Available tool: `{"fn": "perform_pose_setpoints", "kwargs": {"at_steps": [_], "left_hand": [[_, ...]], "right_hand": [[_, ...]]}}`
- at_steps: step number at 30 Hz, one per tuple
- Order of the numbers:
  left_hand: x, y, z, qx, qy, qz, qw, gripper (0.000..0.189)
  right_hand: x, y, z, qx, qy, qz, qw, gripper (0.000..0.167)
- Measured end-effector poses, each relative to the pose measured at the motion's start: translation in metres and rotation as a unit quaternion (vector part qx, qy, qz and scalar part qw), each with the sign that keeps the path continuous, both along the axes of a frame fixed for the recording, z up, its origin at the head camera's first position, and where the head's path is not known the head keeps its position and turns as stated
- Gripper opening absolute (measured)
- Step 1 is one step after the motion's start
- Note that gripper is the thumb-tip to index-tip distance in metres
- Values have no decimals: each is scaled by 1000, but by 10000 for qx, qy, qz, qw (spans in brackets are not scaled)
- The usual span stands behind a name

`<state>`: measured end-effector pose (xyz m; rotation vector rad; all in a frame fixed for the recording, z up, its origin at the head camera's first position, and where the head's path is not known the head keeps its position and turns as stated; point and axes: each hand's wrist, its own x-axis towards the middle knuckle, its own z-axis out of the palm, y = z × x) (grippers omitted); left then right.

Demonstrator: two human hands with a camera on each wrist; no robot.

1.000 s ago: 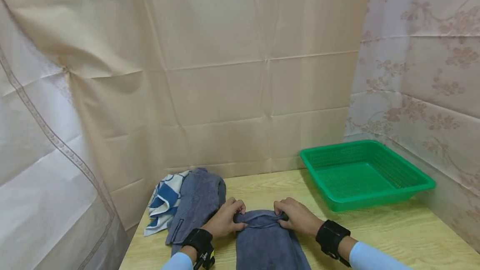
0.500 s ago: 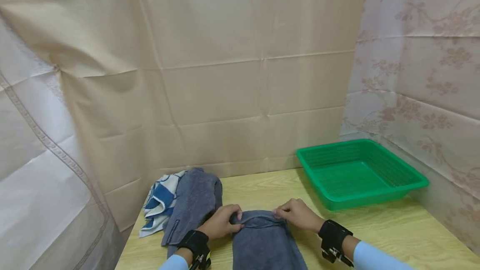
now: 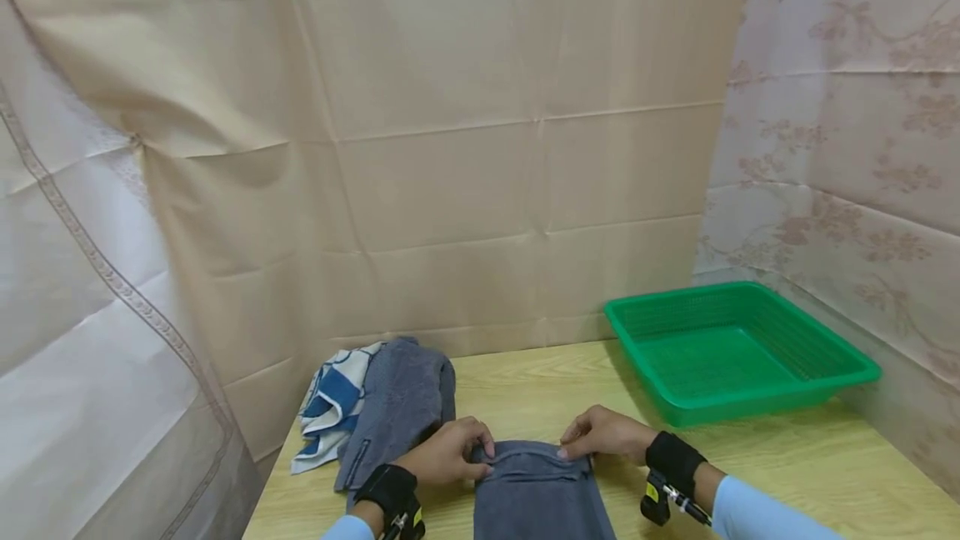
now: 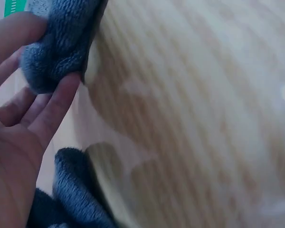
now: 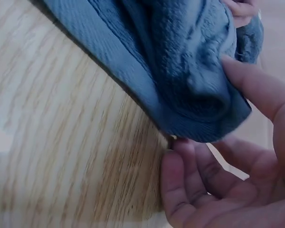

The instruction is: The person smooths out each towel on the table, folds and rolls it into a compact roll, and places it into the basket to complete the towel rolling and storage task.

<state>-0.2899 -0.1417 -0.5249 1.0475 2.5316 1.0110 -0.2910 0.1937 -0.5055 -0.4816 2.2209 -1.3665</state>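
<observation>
A grey-blue towel (image 3: 536,498) lies lengthwise at the front of the table, its far end turned over in a narrow fold. My left hand (image 3: 447,452) pinches the left corner of that fold; the left wrist view shows thumb and fingers on either side of the thick towel edge (image 4: 66,42). At the right corner, my right hand (image 3: 609,433) grips the fold. In the right wrist view its thumb (image 5: 256,85) lies on top of the towel and its fingers curl at the edge below. The towel's near end is out of the head view.
Left of my left hand lies another grey towel (image 3: 405,394), heaped against a blue and white patterned cloth (image 3: 333,398). A green plastic basket (image 3: 750,408) with nothing in it stands at the back right. A beige curtain (image 3: 450,190) hangs behind the wooden table (image 3: 510,386).
The towel's far end has come slightly nearer to me, and its fold lies flatter and wider. My right hand has shifted a little nearer and to the right. Both hands stay on the towel.
</observation>
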Motion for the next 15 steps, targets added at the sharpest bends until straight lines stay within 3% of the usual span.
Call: {"fn": "perform_pose_setpoints", "kwargs": {"at_steps": [5,10,15], "left_hand": [[-1,4,-2,-69,-228,200,9995,32],[-1,7,1,-334,-81,217,9992,32],[-2,5,0,-18,11,79,10000,33]], "right_hand": [[1,2,2,408,-129,149,9990,12],[2,1,-2,357,133,268,9989,22],[-1,4,-14,-312,1093,762,9906,36]]}}
